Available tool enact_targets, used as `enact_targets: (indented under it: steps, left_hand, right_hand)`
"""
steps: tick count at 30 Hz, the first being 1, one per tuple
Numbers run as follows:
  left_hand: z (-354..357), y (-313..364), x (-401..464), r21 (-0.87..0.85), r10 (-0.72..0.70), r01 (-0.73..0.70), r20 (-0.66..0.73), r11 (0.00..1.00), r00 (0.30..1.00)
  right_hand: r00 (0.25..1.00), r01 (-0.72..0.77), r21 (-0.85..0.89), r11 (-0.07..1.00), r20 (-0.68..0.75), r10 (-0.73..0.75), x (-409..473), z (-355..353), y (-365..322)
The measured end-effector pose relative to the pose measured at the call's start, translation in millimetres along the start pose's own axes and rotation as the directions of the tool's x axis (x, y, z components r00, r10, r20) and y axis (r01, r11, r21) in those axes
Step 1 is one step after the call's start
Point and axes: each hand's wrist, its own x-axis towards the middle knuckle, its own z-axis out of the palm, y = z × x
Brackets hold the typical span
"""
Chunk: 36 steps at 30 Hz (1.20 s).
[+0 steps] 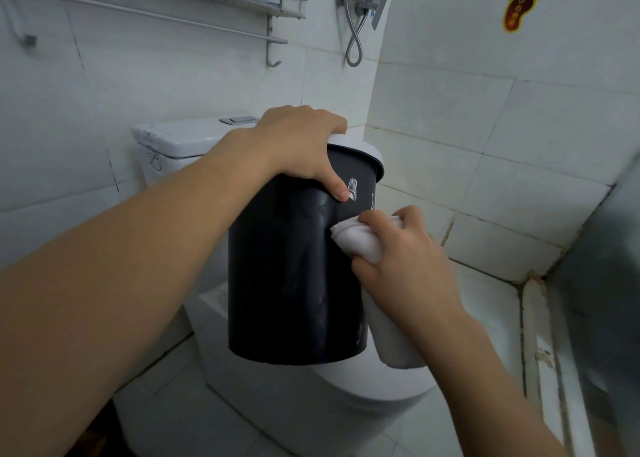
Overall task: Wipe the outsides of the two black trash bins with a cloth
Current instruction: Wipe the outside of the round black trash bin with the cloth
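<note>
1. One black bin (294,276) is held up over a toilet (346,397), gripped at its rim by the left hand (301,144).
2. A white cloth (360,240), clutched in the right hand (405,255), is pressed against its side.
3. Wiping seems underway; no second bin is seen.

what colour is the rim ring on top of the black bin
White; the rim ring tops the black trash bin, clearest in the head view.

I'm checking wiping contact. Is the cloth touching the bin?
Touching. The head view shows the right hand pressing the cloth's folded edge against the bin's side, with no gap visible.
</note>
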Motion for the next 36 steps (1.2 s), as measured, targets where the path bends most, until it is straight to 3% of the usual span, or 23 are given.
enact_targets:
  steps: [6, 13, 21, 27, 36]
  left_hand:
    - [-2.0, -1.6, -1.3, -0.007, -0.003, 0.003, 0.011, 1.000, 1.000]
    - [0.2, 2.5, 1.2, -0.002, 0.004, -0.005, -0.012, 1.000, 1.000]
    - [0.3, -3.7, 0.8, -0.030, -0.027, 0.028, 0.017, 0.999, 0.999]
    - [-0.5, 1.0, -0.6, -0.011, -0.014, 0.014, 0.006, 1.000, 1.000]
    - [0.6, -4.8, 2.3, -0.016, -0.031, 0.032, 0.020, 0.999, 0.999]
  right_hand:
    - [0.992, -0.126, -0.022, 0.992, -0.027, 0.125, 7.0, 5.9, 17.7]
    - [0.997, -0.055, -0.034, 0.998, -0.060, 0.053, 9.1, -1.5, 1.1]
    - [0.999, 0.031, -0.093, 0.995, 0.046, -0.027, -14.0, -0.5, -0.5]
    - [1.000, -0.010, -0.070, 0.997, -0.022, 0.009, 13.6, -9.0, 0.6]
    - [0.998, 0.048, -0.078, 0.996, 0.055, -0.044, -10.3, -2.1, -2.0]
